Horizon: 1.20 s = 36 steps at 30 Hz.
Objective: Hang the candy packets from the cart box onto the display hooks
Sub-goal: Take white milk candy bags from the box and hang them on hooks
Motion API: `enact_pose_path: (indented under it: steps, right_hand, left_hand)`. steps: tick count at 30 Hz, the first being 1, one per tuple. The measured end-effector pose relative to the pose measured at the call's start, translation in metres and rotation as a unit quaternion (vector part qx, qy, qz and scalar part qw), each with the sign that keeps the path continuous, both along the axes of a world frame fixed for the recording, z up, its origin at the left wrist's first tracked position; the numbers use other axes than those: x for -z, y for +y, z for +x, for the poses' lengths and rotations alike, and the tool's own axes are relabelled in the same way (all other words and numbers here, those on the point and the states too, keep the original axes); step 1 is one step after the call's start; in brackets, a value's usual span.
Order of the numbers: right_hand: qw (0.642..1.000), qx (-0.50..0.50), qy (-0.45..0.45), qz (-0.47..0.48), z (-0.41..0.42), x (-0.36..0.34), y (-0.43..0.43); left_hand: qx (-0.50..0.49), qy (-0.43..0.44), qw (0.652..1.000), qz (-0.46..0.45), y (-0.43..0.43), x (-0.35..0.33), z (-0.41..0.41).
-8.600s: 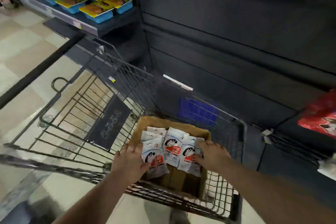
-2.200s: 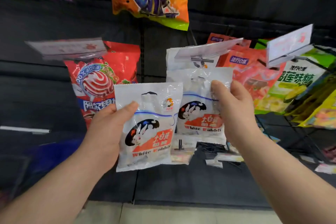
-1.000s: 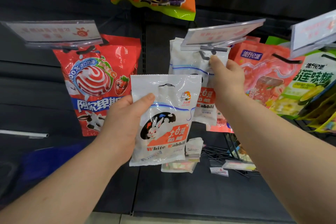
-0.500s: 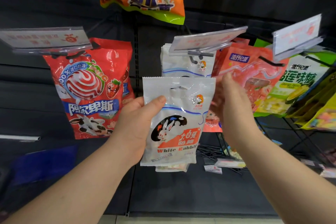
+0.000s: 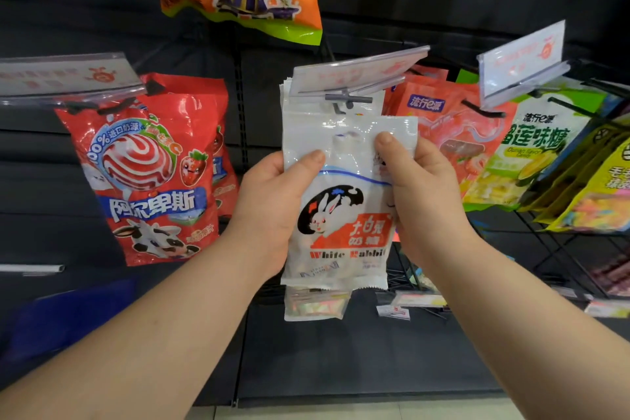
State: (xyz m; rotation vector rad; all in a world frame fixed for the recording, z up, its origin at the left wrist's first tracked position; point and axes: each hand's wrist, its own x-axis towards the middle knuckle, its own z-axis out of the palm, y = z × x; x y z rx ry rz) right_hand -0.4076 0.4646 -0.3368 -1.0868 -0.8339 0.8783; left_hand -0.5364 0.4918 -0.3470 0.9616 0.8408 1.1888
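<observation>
Packet at the hook, not yet on it

I have one white candy packet [image 5: 341, 215] up in front of the display, held in both hands. My left hand [image 5: 272, 201] grips its nine o'clock edge and my right hand [image 5: 419, 194] its three o'clock edge. Each thumb presses on the front near the top, and the punched hanging slot [image 5: 343, 136] sits between them.

The grey hook [image 5: 344, 102] is at twelve o'clock of the packet, under a clear price holder [image 5: 358, 72]. Its tip looks just above the packet's top seam, so I judge the slot is not threaded yet.

Behind my packet, more white packets [image 5: 288, 99], seemingly the same kind, hang on that hook, with their edges showing at eleven o'clock. Part of the job seems done. A red bag [image 5: 146, 174] hangs at nine o'clock and a green durian bag [image 5: 531, 153] at three o'clock.

The cart box is out of view, so I cannot tell how many packets remain. Left to do here, as I read it: lift, pass the slot over the tip, push back, let go, then go to the cart for more.
</observation>
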Motion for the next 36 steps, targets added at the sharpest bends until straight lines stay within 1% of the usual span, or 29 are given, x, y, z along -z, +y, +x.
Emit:
enact_pose_path:
  steps: [7,19,21,25,27,32,36]
  right_hand:
    - [1.000,-0.003,0.004,0.019,-0.002,-0.007,0.016]
    - [0.999,0.037,-0.027,0.003,-0.002,-0.003,0.034]
    - [0.998,0.048,-0.047,-0.001,-0.002,-0.002,0.038]
    - [0.991,0.077,-0.110,-0.025,0.002,-0.002,0.048]
    - [0.986,0.090,-0.136,-0.044,0.005,-0.003,0.054]
    - [0.972,0.117,-0.184,-0.089,0.008,-0.005,0.069]
    - [0.968,0.111,-0.195,-0.108,0.011,-0.007,0.079]
  left_hand:
    - [-0.023,0.003,1.000,0.010,0.015,-0.005,0.003]
    - [-0.033,0.035,0.999,0.016,0.032,-0.001,0.006]
    - [-0.040,0.057,0.997,0.027,0.037,0.001,0.006]
    - [-0.053,0.151,0.985,0.061,0.054,0.005,0.006]
    - [-0.062,0.184,0.977,0.083,0.063,0.006,0.006]
    - [-0.076,0.220,0.966,0.116,0.079,0.006,0.009]
    - [-0.082,0.244,0.961,0.103,0.090,0.001,0.012]
